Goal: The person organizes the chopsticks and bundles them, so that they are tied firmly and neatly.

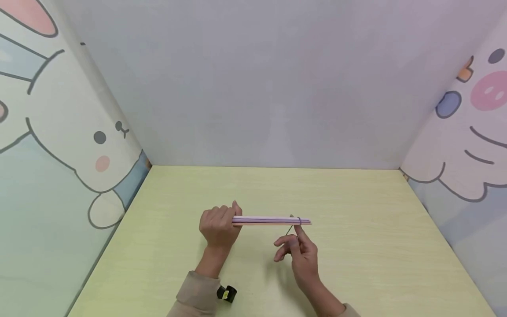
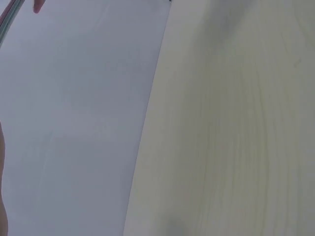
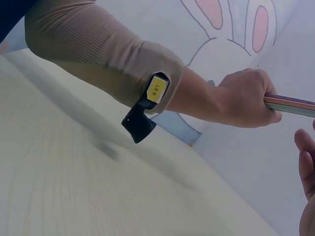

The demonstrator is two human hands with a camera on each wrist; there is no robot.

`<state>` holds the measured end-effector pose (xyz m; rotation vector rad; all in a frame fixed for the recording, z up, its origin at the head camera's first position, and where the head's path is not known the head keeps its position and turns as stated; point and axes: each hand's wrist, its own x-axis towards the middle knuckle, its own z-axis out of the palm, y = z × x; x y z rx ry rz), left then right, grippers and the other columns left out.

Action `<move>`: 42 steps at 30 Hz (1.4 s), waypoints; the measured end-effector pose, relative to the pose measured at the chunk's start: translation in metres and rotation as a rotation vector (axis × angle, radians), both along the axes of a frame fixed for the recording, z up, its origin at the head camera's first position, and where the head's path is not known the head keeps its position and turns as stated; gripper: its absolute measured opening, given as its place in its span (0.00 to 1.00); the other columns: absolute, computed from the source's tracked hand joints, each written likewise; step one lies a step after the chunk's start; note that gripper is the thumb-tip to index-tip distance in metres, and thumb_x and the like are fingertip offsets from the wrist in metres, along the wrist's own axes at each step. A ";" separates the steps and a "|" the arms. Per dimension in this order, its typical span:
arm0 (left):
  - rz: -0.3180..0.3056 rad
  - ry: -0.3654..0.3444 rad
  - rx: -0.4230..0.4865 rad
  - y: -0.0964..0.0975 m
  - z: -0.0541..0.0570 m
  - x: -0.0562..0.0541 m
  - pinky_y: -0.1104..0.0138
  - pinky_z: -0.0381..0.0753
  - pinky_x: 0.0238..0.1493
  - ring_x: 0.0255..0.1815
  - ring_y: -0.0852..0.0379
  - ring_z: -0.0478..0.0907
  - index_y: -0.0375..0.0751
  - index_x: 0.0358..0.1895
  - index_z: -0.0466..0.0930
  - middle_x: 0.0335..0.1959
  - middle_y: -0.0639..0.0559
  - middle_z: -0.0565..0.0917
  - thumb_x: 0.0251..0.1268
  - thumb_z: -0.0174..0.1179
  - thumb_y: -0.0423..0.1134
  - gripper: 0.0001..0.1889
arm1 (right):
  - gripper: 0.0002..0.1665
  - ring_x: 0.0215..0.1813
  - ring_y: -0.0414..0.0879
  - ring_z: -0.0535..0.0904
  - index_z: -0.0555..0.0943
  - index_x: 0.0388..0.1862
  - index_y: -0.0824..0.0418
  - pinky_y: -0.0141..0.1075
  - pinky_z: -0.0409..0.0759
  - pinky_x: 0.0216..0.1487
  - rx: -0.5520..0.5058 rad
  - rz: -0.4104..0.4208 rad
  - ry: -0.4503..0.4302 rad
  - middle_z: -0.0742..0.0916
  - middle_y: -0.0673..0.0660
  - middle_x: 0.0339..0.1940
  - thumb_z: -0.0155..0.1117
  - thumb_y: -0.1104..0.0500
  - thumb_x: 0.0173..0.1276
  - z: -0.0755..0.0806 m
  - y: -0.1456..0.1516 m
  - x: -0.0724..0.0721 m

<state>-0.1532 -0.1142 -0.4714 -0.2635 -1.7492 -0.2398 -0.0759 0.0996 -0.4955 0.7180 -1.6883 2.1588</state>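
My left hand [image 1: 217, 225] grips one end of a bundle of thin pastel sticks [image 1: 265, 220], pink, purple and orange, held level above the table. Around the bundle's far right end runs a thin dark elastic band [image 1: 299, 221]. My right hand [image 1: 304, 259] is below that end, its index finger up at the band. A strand of the band stretches down to the curled fingers. In the right wrist view the left fist holds the sticks [image 3: 290, 104], with part of the right hand [image 3: 306, 162] at the edge. The left wrist view catches only a tip of the bundle [image 2: 9, 19].
Beneath the hands lies a pale yellow wood-grain table [image 1: 356, 246]. A grey wall [image 1: 277, 88] stands behind it, with cartoon-printed panels [image 1: 71, 132] on both sides. A black wrist device [image 1: 227, 293] with a yellow label is on the left sleeve [image 1: 198, 290].
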 end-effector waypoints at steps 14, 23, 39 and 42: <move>-0.063 0.076 -0.037 -0.008 -0.015 -0.003 0.66 0.56 0.13 0.08 0.59 0.58 0.46 0.10 0.64 0.08 0.56 0.66 0.58 0.60 0.36 0.21 | 0.27 0.36 0.43 0.88 0.74 0.65 0.71 0.32 0.84 0.39 -0.217 0.081 0.027 0.89 0.52 0.36 0.30 0.67 0.80 0.009 0.009 -0.010; -0.086 0.096 -0.045 -0.008 -0.015 -0.002 0.66 0.56 0.13 0.08 0.59 0.57 0.46 0.10 0.64 0.08 0.56 0.66 0.58 0.60 0.36 0.21 | 0.25 0.39 0.45 0.89 0.75 0.63 0.76 0.33 0.84 0.41 -0.208 0.104 0.141 0.90 0.56 0.37 0.34 0.62 0.84 0.010 0.010 -0.015; -0.092 0.113 -0.049 -0.009 -0.009 -0.002 0.67 0.54 0.13 0.08 0.60 0.57 0.46 0.11 0.66 0.08 0.57 0.66 0.59 0.61 0.37 0.20 | 0.09 0.30 0.41 0.87 0.72 0.41 0.83 0.35 0.84 0.33 -0.016 -0.029 -0.014 0.86 0.59 0.25 0.44 0.76 0.74 0.017 0.024 -0.021; -0.099 0.118 -0.046 -0.009 -0.009 -0.002 0.68 0.54 0.13 0.08 0.60 0.57 0.46 0.11 0.66 0.08 0.57 0.67 0.59 0.61 0.37 0.20 | 0.09 0.30 0.40 0.87 0.72 0.40 0.82 0.35 0.84 0.33 -0.006 0.003 -0.005 0.84 0.63 0.23 0.44 0.76 0.72 0.018 0.025 -0.023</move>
